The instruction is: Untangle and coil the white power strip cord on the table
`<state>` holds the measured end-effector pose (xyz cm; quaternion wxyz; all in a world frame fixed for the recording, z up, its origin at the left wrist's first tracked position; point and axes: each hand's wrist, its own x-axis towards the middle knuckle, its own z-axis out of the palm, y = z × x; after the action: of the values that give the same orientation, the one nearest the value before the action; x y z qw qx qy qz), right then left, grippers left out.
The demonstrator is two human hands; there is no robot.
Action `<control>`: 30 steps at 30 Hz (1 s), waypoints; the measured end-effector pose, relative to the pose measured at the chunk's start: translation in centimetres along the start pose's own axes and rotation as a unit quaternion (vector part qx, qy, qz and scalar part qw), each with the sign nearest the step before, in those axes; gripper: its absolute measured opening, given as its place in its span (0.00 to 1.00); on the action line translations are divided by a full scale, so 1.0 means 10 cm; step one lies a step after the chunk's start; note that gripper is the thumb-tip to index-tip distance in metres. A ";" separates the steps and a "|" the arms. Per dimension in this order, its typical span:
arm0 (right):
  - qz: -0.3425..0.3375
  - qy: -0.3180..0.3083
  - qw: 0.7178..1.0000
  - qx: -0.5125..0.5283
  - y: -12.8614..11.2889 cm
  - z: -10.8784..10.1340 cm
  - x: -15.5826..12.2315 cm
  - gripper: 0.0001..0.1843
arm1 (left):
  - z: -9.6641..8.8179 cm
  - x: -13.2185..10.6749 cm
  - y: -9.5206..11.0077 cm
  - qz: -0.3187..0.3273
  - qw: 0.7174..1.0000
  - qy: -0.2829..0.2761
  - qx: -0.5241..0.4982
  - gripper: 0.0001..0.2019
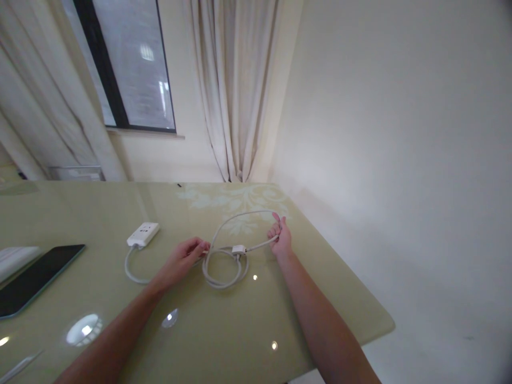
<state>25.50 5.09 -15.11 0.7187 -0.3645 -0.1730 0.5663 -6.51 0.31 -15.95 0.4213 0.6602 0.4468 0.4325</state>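
Observation:
A white extension cord lies partly coiled on the table, its loops between my two hands. My left hand pinches the cord at the left side of the coil. My right hand is closed around a stretch of the cord near the table's right edge, with a loop arching back toward the coil. At the top of the coil rests the white plug. Off to the left lies the cord's white socket block, its cable curving toward my left forearm, which hides part of it.
The glossy table runs along a wall on the right. At the left lie a dark tablet and a white object. A small black item sits near the far edge, before curtains.

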 end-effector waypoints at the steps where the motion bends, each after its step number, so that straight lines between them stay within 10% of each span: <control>1: -0.001 -0.001 1.000 0.002 0.00 0.00 0.01 0.20 | 0.00 -0.02 0.03 -0.010 1.000 -0.011 -0.019 0.26; 9: 0.013 -0.006 1.000 -0.004 0.06 -0.02 0.02 0.16 | 0.20 -0.18 0.31 -0.024 0.975 -0.103 -0.198 0.24; 22: 0.052 -0.105 0.990 -0.077 -0.12 -0.03 0.00 0.15 | -0.02 0.01 0.08 0.022 0.985 0.169 0.039 0.23; 30: -0.032 -0.114 0.970 -0.213 -0.17 -0.03 -0.01 0.15 | -0.13 0.10 -0.01 -0.138 0.919 0.269 -0.253 0.09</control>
<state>26.87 4.78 -14.09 0.6178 -0.4367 -0.3821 0.5307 -7.58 1.54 -15.50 0.4939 0.3218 0.5058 0.6299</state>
